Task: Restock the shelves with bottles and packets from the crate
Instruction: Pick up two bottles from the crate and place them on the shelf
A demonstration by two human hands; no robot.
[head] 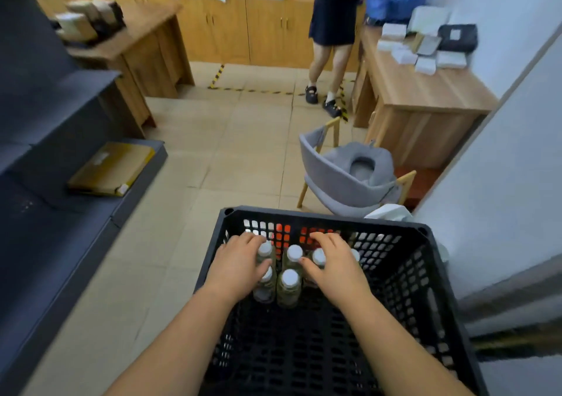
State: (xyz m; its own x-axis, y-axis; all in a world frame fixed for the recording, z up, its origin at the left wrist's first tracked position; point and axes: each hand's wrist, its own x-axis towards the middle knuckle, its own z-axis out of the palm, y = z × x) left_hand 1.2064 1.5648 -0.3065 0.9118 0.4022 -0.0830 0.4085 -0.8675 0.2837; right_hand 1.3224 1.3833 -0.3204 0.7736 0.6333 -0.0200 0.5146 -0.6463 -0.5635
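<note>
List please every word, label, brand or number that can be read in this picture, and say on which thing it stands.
None can be read.
Yellow flat box on the dark shelf: two white labels, too blurred.
Bottles in the black crate: only plain white caps face the camera; no text shows.
Dark pouch on the right desk: white patch, too small.
White packets on the same desk: no legible print.

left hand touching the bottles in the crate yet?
Touching. Head view: the left hand lies over the left-side bottles in the black crate, fingers curled over one cap, thumb against the next.
</note>
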